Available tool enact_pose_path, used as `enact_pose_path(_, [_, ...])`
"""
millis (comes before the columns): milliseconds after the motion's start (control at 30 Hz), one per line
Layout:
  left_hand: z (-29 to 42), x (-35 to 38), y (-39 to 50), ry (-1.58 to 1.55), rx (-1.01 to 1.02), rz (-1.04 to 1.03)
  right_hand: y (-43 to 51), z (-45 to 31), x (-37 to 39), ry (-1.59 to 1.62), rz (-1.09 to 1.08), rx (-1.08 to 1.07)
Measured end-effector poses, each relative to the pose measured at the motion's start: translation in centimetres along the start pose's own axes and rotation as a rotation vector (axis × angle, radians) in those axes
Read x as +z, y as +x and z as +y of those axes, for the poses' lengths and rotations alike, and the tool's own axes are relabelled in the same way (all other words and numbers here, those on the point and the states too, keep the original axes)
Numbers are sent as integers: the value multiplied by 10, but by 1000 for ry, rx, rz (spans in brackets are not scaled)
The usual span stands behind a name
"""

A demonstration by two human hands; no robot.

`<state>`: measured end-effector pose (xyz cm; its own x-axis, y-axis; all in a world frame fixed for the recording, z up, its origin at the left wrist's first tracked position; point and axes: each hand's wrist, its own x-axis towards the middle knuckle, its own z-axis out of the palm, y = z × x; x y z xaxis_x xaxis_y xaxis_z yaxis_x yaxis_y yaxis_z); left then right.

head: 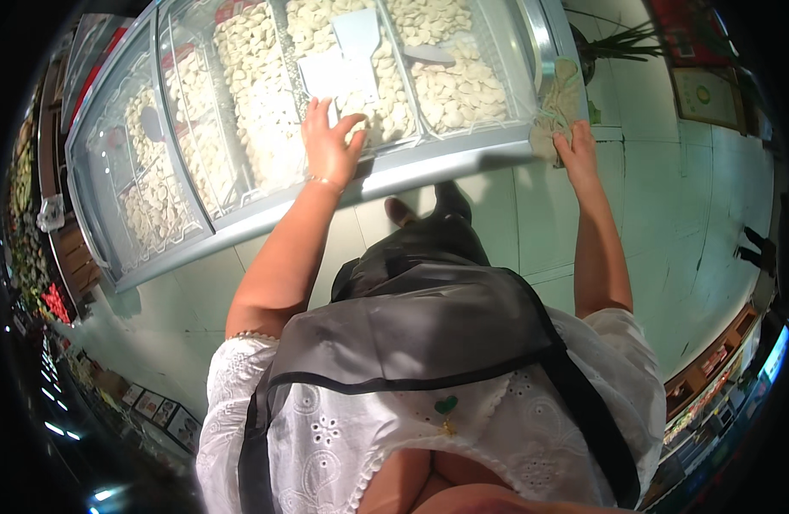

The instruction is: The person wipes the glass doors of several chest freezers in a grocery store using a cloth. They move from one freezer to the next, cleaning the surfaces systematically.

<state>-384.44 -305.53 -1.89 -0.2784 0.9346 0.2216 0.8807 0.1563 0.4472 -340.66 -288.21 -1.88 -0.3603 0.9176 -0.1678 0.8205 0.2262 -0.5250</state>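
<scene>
A chest freezer with a glass top and a metal front rim [426, 160] stands before me, its wire-divided bays filled with pale dumplings [259, 96]. Over the glass near the front rim is my left hand [333, 141], fingers spread and holding nothing; whether it touches the glass I cannot tell. At the freezer's right end my right hand [577, 151] grips a crumpled beige cloth [552, 122] lying on the rim. White scoops [356, 51] lie among the dumplings beyond my left hand, and a grey scoop [429, 54] sits in the bay to their right.
Pale floor tiles [548, 218] surround the freezer. A potted plant [619, 48] stands beyond its right end, near a framed sign [709, 96]. Produce shelves [31, 212] and a wooden crate [76, 254] are at the left. Another person's legs [757, 250] show at the far right.
</scene>
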Motion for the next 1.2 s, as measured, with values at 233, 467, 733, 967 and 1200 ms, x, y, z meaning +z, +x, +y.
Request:
enact_pose_path(233, [37, 23, 23, 105, 101, -131, -16, -14, 4, -114, -8, -71])
enact_pose_path(467, [47, 38, 27, 23, 40, -153, -7, -9, 10, -149, -8, -85])
enact_pose_path(733, [51, 39, 22, -8, 122, -123, 5, 2, 25, -193, 160, -198])
enact_pose_path(967, [-26, -53, -98, 202, -187, 10, -3, -82, 63, -71, 175, -463])
enact_pose_path(1200, [-55, -160, -343, 505, -1108, -214, -4, -222, 144, -22, -329, -753])
